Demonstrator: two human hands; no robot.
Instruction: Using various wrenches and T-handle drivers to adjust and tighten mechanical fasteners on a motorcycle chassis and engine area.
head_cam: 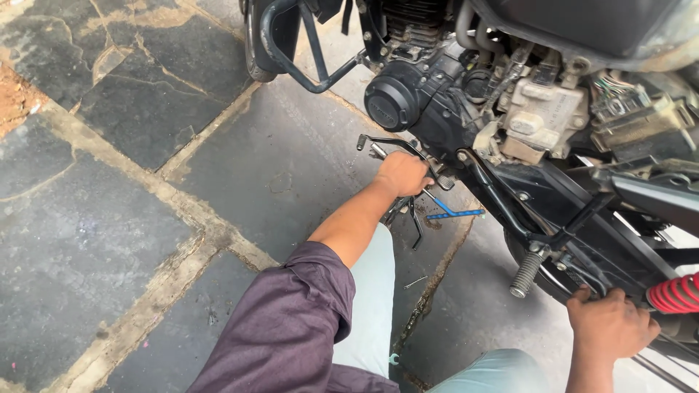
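Motorcycle (524, 109) stands on stone paving (109, 218), engine side exposed. Left hand (400, 173) closed around black gear lever (393, 143) below round engine cover (391, 104). Right hand (610, 325) grips frame beside red shock spring (676, 292) (fingers curled over). Blue tool (453, 213) lies just beside left hand.
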